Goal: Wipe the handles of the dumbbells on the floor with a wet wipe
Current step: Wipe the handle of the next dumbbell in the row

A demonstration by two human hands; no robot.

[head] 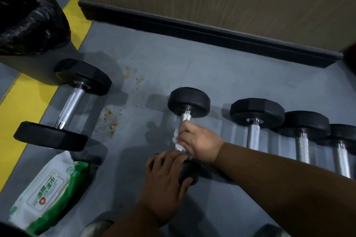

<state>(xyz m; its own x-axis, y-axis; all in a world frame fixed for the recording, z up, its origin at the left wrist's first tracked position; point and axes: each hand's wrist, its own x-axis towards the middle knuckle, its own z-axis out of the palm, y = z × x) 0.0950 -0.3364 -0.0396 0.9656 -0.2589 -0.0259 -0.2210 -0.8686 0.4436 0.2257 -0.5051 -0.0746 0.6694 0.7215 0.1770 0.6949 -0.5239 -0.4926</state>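
- Head view: the right hand (200,145) has its fingers curled round a white wet wipe (178,141), pressed to the steel handle of the middle dumbbell (187,106) on the grey floor (154,59).
- The left hand (165,181) rests on that dumbbell's near black head, fingers bent over it.
- A big dumbbell (67,106) lies towards the floor's yellow stripe; three more dumbbells (256,113) line up on the right.
- A green-and-white wipes pack (48,192) lies at the near left, its top loosely open, white wipe showing.
- A black bag (28,15) sits at the far left.
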